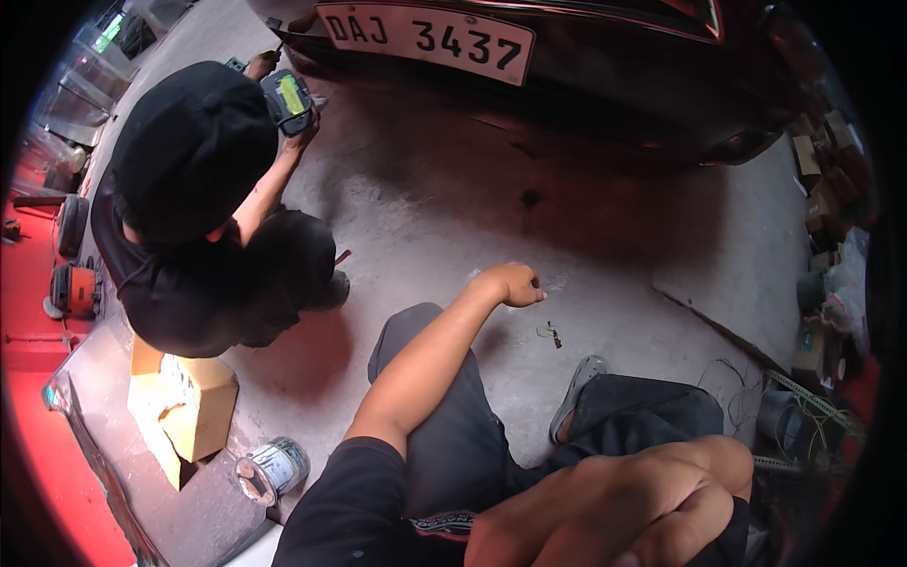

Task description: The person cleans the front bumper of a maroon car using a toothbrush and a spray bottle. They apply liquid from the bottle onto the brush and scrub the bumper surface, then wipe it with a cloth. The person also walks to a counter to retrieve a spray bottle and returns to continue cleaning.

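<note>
My left hand (pixel 513 283) hangs past my bent knee above the concrete floor, its fingers curled down. Whether anything is inside them is hidden. Just beyond my knees, a small dark piece with a thin pale loop (pixel 554 334) lies on the floor near that hand. My right hand (pixel 614 510) looms large and blurred at the lower edge, in front of my right leg. Its fingers are folded in, and what they hold, if anything, does not show. Ahead, the rear bumper (pixel 605 109) of a dark red car overhangs the floor, a white licence plate (pixel 425 40) above it.
At left a person in a black cap (pixel 194 146) squats by the car, holding a dark device with a yellow-green label (pixel 291 96). An open cardboard box (pixel 203 406) and a paint-stained can (pixel 274 470) stand nearer. Boxes (pixel 831 189) and wires line the right side.
</note>
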Motion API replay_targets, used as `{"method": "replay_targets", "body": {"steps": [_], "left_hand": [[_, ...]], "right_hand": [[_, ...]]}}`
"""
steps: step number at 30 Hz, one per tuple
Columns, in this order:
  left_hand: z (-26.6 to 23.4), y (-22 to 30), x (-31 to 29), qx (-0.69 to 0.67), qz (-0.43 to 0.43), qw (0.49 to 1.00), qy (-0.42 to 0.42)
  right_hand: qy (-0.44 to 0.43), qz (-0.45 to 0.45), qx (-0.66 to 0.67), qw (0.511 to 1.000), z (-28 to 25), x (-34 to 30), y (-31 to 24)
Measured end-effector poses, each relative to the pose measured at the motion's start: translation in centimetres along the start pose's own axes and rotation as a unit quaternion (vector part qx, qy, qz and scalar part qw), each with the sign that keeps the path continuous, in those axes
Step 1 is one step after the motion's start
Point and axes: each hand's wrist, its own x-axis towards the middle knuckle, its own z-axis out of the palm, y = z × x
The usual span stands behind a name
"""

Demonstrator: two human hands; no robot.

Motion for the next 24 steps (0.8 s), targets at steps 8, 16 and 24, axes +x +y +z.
{"method": "replay_targets", "body": {"steps": [8, 16, 24], "left_hand": [[0.4, 0.1, -0.1, 0.019, 0.013, 1.000, -0.010], [0.0, -1.5, 0.4, -0.001, 0.009, 1.000, -0.017], [0.1, -0.6, 0.4, -0.008, -0.014, 1.000, -0.017]], "right_hand": [[0.178, 0.051, 0.029, 0.982, 1.7, -2.0, -2.6], [0.175, 0.079, -0.002, 0.981, 1.4, -3.0, -3.4], [0.195, 0.053, 0.053, 0.978, 1.9, -3.4, -2.0]]}}
